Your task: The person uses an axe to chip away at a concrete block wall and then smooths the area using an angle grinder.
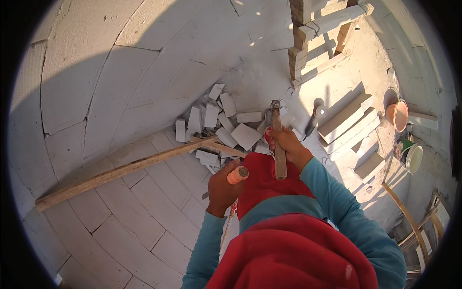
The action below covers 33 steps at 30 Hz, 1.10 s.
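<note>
My right hand (pixel 289 147) is closed around the wooden handle of a hammer (pixel 278 154), its metal head pointing away from me. Something small and red (pixel 267 134) shows beside its fingers; what it is cannot be made out. Lower and to the left, my left hand (pixel 224 189) grips a short orange cylindrical handle (pixel 236 176) with a brown round end; the rest of that tool is mostly hidden by the hand. Both hands are in front of my red clothing, apart from each other. Beyond them lies a heap of broken white blocks (pixel 246 136).
A long wooden plank (pixel 120 171) leans at the left by block walls. To the right are an angle grinder (pixel 314 118), long pale blocks (pixel 346 118), an orange bucket (pixel 397 115) and a whitish bucket (pixel 413 158). A wooden frame (pixel 332 21) stands at the far right.
</note>
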### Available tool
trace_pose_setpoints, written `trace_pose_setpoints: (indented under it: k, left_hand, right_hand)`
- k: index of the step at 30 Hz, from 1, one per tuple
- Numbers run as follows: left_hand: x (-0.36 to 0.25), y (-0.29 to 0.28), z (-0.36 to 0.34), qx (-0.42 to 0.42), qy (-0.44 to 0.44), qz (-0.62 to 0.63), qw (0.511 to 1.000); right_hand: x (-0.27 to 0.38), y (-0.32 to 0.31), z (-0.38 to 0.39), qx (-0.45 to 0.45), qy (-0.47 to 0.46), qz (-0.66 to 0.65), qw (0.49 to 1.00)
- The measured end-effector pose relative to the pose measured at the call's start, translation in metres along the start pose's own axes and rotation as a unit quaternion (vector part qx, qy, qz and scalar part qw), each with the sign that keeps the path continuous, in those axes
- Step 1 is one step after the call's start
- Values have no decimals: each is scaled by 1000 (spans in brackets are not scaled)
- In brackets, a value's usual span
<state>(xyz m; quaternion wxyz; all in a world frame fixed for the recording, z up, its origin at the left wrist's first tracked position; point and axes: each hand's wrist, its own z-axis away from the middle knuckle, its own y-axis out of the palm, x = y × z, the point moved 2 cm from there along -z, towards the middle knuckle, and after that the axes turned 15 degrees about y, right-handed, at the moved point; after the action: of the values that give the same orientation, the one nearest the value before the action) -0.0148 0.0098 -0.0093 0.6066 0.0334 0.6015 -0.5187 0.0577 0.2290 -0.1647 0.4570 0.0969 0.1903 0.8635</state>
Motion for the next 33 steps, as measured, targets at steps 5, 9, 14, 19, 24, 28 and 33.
trace_pose_setpoints:
  k: [5,9,14,19,24,28,33]
  left_hand:
    - [37,-64,-70,-95,22,-21,995]
    - [73,-75,-120,-111,43,-72,990]
    - [157,-37,-227,-150,77,-75,983]
    - [229,5,-331,-265,129,3,955]
    - [279,55,-392,-343,206,8,917]
    - [330,81,-389,-386,288,-1,876]
    - [342,80,-384,-388,241,34,889]
  right_hand:
    - [67,47,-27,43,-89,29,995]
    - [40,33,-90,-139,-138,106,975]
    - [25,-6,-257,-323,-206,190,904]
    - [42,-27,-406,-297,-263,123,910]
    - [70,-95,-597,-379,-422,188,801]
    - [136,-87,-617,-398,-461,172,774]
    - [188,-47,-573,-383,-526,60,757]
